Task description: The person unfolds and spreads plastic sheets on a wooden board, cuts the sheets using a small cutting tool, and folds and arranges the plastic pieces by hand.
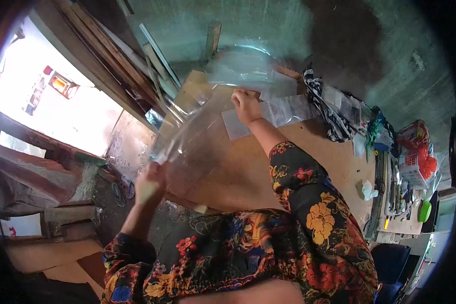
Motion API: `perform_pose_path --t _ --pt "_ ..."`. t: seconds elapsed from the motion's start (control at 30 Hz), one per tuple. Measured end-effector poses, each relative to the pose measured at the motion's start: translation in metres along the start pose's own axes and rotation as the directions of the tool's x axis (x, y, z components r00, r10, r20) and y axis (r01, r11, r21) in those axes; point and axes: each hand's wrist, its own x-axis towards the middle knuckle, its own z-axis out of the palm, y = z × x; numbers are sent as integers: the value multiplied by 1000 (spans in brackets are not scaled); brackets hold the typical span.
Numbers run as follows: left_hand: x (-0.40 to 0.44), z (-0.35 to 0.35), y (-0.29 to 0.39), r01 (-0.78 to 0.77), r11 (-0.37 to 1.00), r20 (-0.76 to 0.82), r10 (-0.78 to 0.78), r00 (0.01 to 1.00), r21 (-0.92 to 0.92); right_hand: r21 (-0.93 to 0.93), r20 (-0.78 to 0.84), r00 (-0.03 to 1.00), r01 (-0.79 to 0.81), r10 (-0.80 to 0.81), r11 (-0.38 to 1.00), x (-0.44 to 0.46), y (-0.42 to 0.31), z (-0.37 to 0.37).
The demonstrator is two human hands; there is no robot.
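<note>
A clear plastic sheet (192,121) stretches at a slant above the brown board tabletop (258,172), shiny along its folds. My left hand (154,180), slightly blurred, is closed on its lower left edge, past the table's side. Over the far part of the table, my right hand (246,106) is closed with the fingers pinching the same sheet. Just under and beside the right hand lies a flat strip of clear plastic bags (283,111). More see-through film (243,66) bulges up behind, against the wall; where it joins the sheet I cannot make out.
Black-and-white striped plastic (321,101) lies bunched at the table's far right. A white crumpled piece (368,190) rests near the right edge. Beyond it are a basket (413,162) with red plastic and a green object (424,211). Wooden planks (111,50) lean at left.
</note>
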Motion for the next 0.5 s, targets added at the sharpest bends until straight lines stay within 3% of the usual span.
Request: perform_pose_path --t 0.07,0.13,0.2,0.27,0.3,0.37,0.5 --pt "-4 36 -1 -13 996 89 6 996 83 -20 237 959 -156 156 988 -19 20 11" --pt "-5 67 1 -99 958 203 45 978 267 -80 268 949 -147 164 986 -44 34 18" --pt "-3 86 1 -77 972 183 36 983 222 -145 296 939 -140 178 979 -60 31 10" --pt "-2 90 1 -33 982 229 -11 973 185 -387 563 739 -160 370 908 -62 3 -21" --pt "-2 89 0 -35 983 231 -8 973 180 -392 562 738 -160 374 906 -70 4 -26" --pt "-6 83 1 -126 978 271 78 960 164 -377 665 709 49 233 925 -86 13 -33" --pt "-4 64 9 -102 979 328 40 944 174 -422 736 613 82 288 903 -96 21 -28"
